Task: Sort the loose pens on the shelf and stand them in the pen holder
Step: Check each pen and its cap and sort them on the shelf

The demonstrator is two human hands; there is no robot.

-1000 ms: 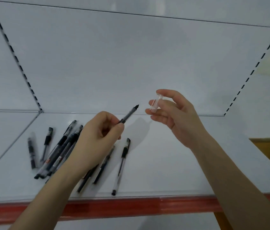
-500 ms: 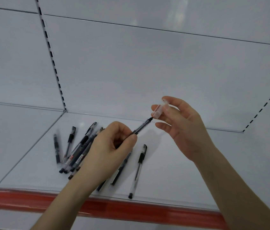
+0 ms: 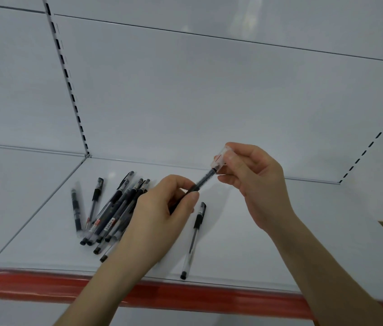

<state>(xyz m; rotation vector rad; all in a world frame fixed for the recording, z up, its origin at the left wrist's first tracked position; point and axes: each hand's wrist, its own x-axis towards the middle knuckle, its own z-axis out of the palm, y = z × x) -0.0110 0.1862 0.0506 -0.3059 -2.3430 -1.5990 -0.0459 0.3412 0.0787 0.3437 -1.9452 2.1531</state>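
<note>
Step in hand: capping, as I judge it; the tip of the slim black-gripped clear plastic pen (image 3: 203, 181) sits at the mouth of the small clear plastic cap (image 3: 220, 160).
Left hand (image 3: 162, 215): curled round the pen's rubber grip, tip aimed up and to the right.
Right hand (image 3: 254, 182): pinches the cap between thumb and fingertips.
Doing it well: keep barrel and cap on one line, hold the barrel steady, and push straight until the cap seats; a skewed push could smear ink inside it.
Pen's look: dark tip, see-through barrel, black grip; the cap shows a faint red mark.
Where: held in the air above the middle of the white metal shelf (image 3: 256, 255).
Loose pens: a heap of black pens (image 3: 117, 208) towards the left edge, one capped pen (image 3: 194, 238) reaching the front edge.
Pen holder: not in view.
</note>
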